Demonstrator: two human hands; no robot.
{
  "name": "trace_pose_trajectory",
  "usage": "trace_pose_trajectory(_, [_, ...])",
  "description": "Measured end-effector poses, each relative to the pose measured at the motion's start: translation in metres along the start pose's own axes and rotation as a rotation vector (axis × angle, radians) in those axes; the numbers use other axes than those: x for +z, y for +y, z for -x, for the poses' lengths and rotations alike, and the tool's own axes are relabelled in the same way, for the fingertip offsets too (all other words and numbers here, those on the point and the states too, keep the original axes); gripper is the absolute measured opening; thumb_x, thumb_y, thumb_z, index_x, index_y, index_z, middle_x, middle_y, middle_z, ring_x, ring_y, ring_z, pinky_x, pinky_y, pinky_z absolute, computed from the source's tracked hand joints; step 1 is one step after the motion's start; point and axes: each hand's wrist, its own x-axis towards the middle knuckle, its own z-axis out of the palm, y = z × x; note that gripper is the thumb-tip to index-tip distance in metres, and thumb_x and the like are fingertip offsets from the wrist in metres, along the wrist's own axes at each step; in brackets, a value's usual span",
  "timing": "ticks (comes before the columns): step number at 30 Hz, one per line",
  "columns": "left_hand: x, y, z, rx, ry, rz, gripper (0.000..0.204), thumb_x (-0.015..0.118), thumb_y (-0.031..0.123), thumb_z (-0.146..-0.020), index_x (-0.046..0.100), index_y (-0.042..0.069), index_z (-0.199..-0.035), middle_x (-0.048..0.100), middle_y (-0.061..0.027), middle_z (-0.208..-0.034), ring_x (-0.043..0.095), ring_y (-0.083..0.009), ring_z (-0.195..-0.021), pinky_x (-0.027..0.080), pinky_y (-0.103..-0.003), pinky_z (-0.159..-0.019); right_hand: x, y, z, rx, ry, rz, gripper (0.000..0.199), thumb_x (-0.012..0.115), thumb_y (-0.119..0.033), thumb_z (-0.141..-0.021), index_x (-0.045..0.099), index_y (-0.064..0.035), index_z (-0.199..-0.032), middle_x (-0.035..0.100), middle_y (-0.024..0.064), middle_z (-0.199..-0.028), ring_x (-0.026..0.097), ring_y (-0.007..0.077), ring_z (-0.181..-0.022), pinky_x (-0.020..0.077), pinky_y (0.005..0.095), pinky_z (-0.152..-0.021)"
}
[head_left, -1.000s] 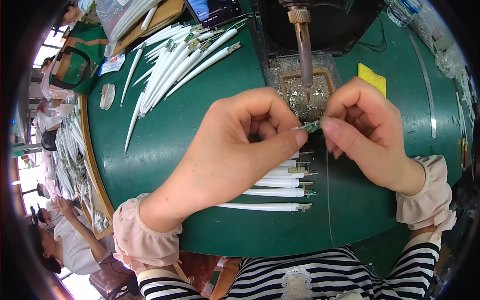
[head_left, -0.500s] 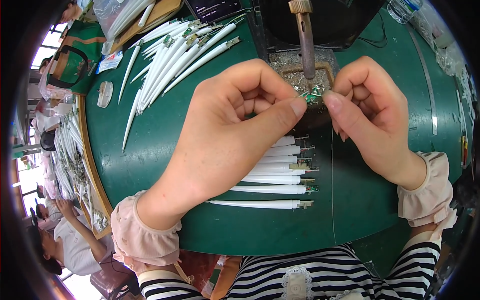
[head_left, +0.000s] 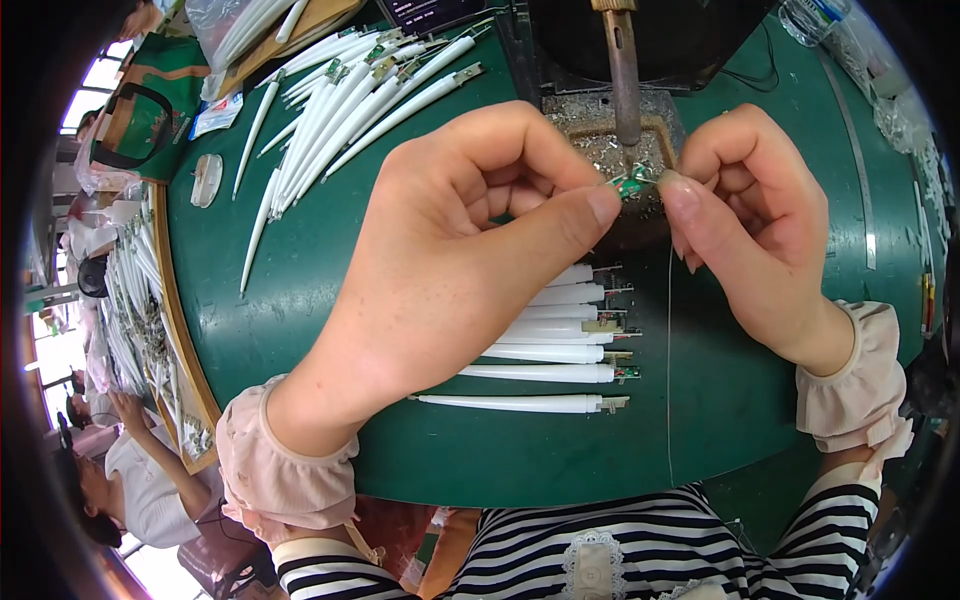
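My left hand is closed, thumb and forefinger pinching a small green circuit board. Above the board, a soldering iron points straight down, its tip at or very near the board. A thin solder wire is pinched between the thumb and forefinger of my right hand, close to the board's right side. The wire trails down toward the table's near edge. Under my left hand lies a row of white tapered sticks with small boards at their right ends; the hand partly hides them.
Behind the hands is a grey tray littered with solder bits. More white sticks are heaped at the far left, beside a small clear case. A metal ruler lies to the right. A co-worker sits at the left.
The view has shifted slightly. My right fingertips are a little farther right and up, with the wire still in them. The left hand keeps its pinch on the board under the iron.
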Motion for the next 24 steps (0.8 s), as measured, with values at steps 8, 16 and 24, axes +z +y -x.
trace_pose_trajectory(8, [-0.0013, 0.0024, -0.0024, -0.118, 0.026, 0.055, 0.008, 0.056, 0.012, -0.082, 0.053, 0.004, -0.081, 0.056, -0.0026, -0.070, 0.045, -0.0046, -0.053, 0.030, -0.016, -0.044, 0.0023, 0.0014, -0.0004, 0.026, -0.012, -0.010, 0.010, 0.052, -0.005, -0.084, 0.043, -0.0015, -0.085, 0.047, -0.0003, -0.069, 0.045, 0.0026, -0.054, 0.0354, 0.0146, -0.044])
trace_pose_trajectory(16, [-0.0013, 0.0041, -0.0020, -0.157, 0.006, 0.123, 0.009, 0.055, 0.013, -0.081, 0.053, 0.004, -0.081, 0.057, -0.0048, -0.071, 0.043, -0.0057, -0.051, 0.028, -0.017, -0.042, 0.0043, 0.0031, -0.0021, -0.029, -0.001, -0.016, 0.010, 0.051, -0.005, -0.084, 0.043, -0.0009, -0.087, 0.048, 0.0007, -0.069, 0.046, 0.0029, -0.054, 0.0368, 0.0147, -0.045])
trace_pose_trajectory(24, [-0.0003, 0.0019, -0.0030, -0.118, 0.023, 0.091, 0.007, 0.056, 0.011, -0.081, 0.053, 0.004, -0.081, 0.057, -0.0042, -0.071, 0.043, -0.0048, -0.050, 0.028, -0.017, -0.041, 0.0053, 0.0030, -0.0025, -0.028, 0.013, -0.021, 0.010, 0.051, -0.006, -0.085, 0.043, -0.0011, -0.087, 0.049, 0.0008, -0.067, 0.046, 0.0027, -0.053, 0.0359, 0.0143, -0.044])
